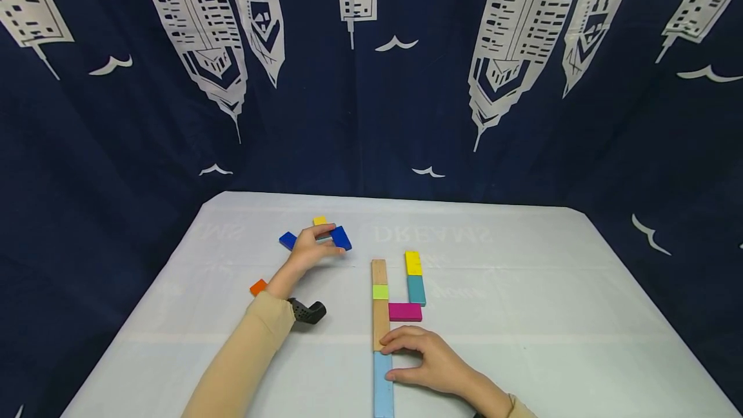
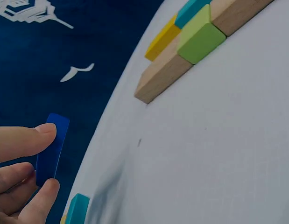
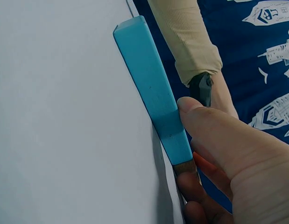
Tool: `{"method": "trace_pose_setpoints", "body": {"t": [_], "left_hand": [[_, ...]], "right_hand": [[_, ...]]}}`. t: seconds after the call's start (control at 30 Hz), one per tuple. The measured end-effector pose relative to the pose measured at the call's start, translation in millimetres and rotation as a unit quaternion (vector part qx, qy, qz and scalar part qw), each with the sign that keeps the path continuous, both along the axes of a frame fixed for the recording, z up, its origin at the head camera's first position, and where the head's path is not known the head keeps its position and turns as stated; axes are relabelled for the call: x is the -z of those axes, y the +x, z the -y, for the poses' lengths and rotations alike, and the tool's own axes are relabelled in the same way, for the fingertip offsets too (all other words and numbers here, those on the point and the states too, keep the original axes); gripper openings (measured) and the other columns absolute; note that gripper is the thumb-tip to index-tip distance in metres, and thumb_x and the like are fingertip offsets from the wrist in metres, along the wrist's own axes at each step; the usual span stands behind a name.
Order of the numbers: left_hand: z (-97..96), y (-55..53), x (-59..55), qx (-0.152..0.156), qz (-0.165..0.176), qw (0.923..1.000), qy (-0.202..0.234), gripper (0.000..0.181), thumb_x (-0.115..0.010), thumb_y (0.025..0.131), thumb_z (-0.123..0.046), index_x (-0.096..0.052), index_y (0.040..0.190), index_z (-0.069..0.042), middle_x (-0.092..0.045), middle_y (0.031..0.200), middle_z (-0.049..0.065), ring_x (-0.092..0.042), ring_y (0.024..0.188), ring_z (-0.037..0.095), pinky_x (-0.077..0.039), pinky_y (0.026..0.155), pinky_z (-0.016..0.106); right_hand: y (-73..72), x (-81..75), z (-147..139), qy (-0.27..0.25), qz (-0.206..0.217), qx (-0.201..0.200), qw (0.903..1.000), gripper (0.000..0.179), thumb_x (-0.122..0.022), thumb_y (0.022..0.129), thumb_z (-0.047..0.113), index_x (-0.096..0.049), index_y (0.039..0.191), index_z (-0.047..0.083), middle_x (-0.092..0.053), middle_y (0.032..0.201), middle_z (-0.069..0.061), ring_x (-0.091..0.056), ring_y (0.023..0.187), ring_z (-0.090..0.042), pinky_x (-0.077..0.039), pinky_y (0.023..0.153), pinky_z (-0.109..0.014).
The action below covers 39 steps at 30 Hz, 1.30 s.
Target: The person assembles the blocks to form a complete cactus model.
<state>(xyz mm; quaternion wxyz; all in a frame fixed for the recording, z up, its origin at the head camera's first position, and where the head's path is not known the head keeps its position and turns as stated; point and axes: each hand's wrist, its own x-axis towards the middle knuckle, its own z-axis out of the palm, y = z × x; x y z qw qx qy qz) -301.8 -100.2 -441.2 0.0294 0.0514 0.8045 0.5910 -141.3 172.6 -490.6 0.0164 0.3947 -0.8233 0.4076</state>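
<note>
Near the table's far left part, my left hand (image 1: 311, 249) pinches a dark blue block (image 1: 341, 238) between thumb and fingers, raised off the table in the left wrist view. My right hand (image 1: 426, 360) rests against a straight row of blocks. Its thumb touches the side of the long light blue block (image 3: 146, 84), and its fingertips lie on the long wooden block (image 1: 380, 321). Beyond that, the row continues with a light green block (image 1: 380, 292) and a shorter wooden block (image 1: 379, 271). A magenta block (image 1: 405, 312) juts rightward from the row; teal (image 1: 416, 289) and yellow (image 1: 413, 262) blocks extend away from it.
Around the left hand lie another blue block (image 1: 287, 240), a yellow block (image 1: 320, 220) and a teal block (image 2: 79, 210). An orange block (image 1: 258, 287) sits by the left forearm, which wears a black wrist device (image 1: 309, 312). Dark blue printed cloth hangs behind the white table (image 1: 522, 289).
</note>
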Motion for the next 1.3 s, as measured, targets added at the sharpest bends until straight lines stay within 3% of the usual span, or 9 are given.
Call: {"method": "trace_pose_setpoints", "body": {"t": [0.17,0.3,0.47,0.63,1.0,1.3], "left_hand": [[-15.5,-9.8,3.9,0.019,0.006,0.9998,0.006,0.067,-0.080,0.069,0.001,-0.052,0.130,0.003,-0.052,0.131,0.020,-0.055,0.114,0.033,-0.046,0.092,0.036],[-28.5,-15.9,9.0,0.015,0.002,0.9998,0.009,0.066,-0.081,0.069,0.001,-0.053,0.129,0.002,-0.054,0.129,0.018,-0.055,0.114,0.032,-0.047,0.091,0.035],[-44.2,-20.5,15.0,0.014,-0.001,0.9999,-0.005,0.065,-0.080,0.068,0.002,-0.055,0.128,-0.001,-0.055,0.128,0.015,-0.053,0.115,0.029,-0.047,0.092,0.034],[-55.8,-22.4,19.8,0.018,-0.002,0.9994,-0.029,0.064,-0.080,0.068,0.001,-0.056,0.127,-0.002,-0.056,0.128,0.014,-0.052,0.117,0.028,-0.044,0.095,0.035],[-65.3,-22.5,26.3,0.015,0.016,0.9983,-0.053,0.063,-0.081,0.069,-0.001,-0.056,0.127,0.000,-0.057,0.127,0.014,-0.049,0.121,0.028,-0.037,0.102,0.038],[-65.7,-23.7,28.1,0.019,0.012,0.9990,-0.037,0.060,-0.077,0.074,-0.003,-0.054,0.129,0.000,-0.055,0.130,0.014,-0.048,0.123,0.027,-0.037,0.102,0.037]], "right_hand": [[-0.7,0.2,0,-0.002,-0.002,-0.003,1.0000,0.027,-0.074,0.080,0.033,-0.069,0.104,0.022,-0.062,0.112,0.009,-0.057,0.105,-0.010,-0.046,0.089,-0.029],[-0.9,-0.4,0,0.006,0.022,0.002,0.9997,0.027,-0.074,0.080,0.034,-0.069,0.104,0.023,-0.062,0.112,0.011,-0.056,0.105,-0.009,-0.046,0.090,-0.030],[-0.4,-1.4,1,0.018,0.050,0.011,0.9985,0.026,-0.073,0.081,0.036,-0.069,0.104,0.024,-0.062,0.112,0.013,-0.056,0.105,-0.008,-0.046,0.091,-0.031],[-0.8,-0.6,1,0.012,0.042,0.008,0.9990,0.026,-0.074,0.080,0.034,-0.069,0.104,0.023,-0.062,0.112,0.012,-0.056,0.105,-0.008,-0.046,0.091,-0.031],[-0.6,1.3,0,0.004,0.027,-0.001,0.9996,0.027,-0.074,0.081,0.034,-0.069,0.105,0.022,-0.062,0.113,0.010,-0.056,0.105,-0.009,-0.046,0.090,-0.030],[-0.3,-0.1,0,0.002,0.016,-0.001,0.9999,0.027,-0.074,0.080,0.033,-0.069,0.104,0.021,-0.062,0.113,0.009,-0.056,0.105,-0.009,-0.046,0.090,-0.030]]}}
